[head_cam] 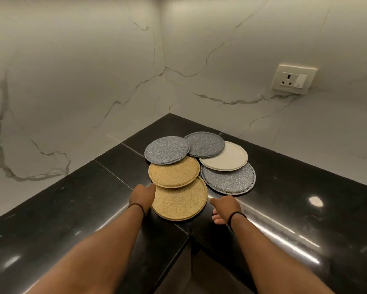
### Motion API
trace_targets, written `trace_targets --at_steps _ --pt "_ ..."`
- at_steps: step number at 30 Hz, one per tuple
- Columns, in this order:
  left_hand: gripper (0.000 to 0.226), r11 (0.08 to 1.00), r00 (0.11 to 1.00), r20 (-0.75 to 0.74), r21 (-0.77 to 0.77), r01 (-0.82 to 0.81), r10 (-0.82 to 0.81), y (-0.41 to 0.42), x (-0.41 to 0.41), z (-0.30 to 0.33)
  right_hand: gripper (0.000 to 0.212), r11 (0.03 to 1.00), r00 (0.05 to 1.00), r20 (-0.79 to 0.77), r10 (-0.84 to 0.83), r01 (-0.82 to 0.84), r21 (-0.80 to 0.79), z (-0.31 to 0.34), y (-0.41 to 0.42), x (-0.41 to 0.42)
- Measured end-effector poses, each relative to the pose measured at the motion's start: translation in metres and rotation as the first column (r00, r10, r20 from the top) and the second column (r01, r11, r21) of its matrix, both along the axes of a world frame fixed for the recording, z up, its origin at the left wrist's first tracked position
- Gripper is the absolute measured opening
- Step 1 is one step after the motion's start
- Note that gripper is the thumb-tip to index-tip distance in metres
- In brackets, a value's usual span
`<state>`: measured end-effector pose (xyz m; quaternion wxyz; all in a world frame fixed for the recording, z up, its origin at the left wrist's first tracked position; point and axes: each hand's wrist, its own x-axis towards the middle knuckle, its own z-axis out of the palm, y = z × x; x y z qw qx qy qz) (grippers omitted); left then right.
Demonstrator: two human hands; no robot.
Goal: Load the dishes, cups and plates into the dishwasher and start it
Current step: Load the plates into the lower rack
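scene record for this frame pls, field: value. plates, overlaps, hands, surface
surface: black glossy countertop, inner corner, marble-look walls
plates: six, lying flat in a cluster
colours: two gold, three speckled grey, one cream plate
overlaps: far gold plate lies over near gold plate; cream plate over near grey plate
left hand: at left edge of the gold plates, contact unclear
right hand: on the counter edge right of near gold plate, holding nothing
other: wall socket
dishwasher: not in view
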<state>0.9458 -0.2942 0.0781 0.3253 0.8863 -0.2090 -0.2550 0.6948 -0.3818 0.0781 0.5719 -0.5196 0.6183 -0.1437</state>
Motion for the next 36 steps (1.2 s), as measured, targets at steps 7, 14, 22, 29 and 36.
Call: trace_targets --at_steps 7,14,22,29,36 --pt "0.041 0.97 0.909 -0.399 -0.149 -0.192 0.119 -0.048 0.044 -0.032 0.035 0.968 0.965 -0.084 -0.248 0.251 0.023 -0.024 0.001 0.066" --pt "0.016 0.965 0.897 -0.407 -0.111 -0.236 0.173 -0.066 0.053 -0.047 0.039 0.949 0.961 -0.036 -0.274 0.276 0.155 -0.029 -0.002 0.075" --pt "0.005 0.908 0.711 -0.688 -0.192 -0.373 0.146 -0.041 0.018 -0.006 0.035 0.958 0.967 0.188 -0.173 0.121 0.262 -0.013 0.026 0.031" --pt "0.041 0.806 0.591 -0.796 -0.261 -0.531 0.132 -0.029 -0.018 0.021 0.037 0.958 0.946 0.26 -0.195 0.127 0.255 -0.017 0.061 -0.045" --pt "0.04 0.789 0.686 -0.708 -0.32 -0.525 0.169 -0.019 -0.07 0.033 0.033 0.944 0.926 0.231 -0.298 0.25 0.216 -0.014 0.106 -0.111"
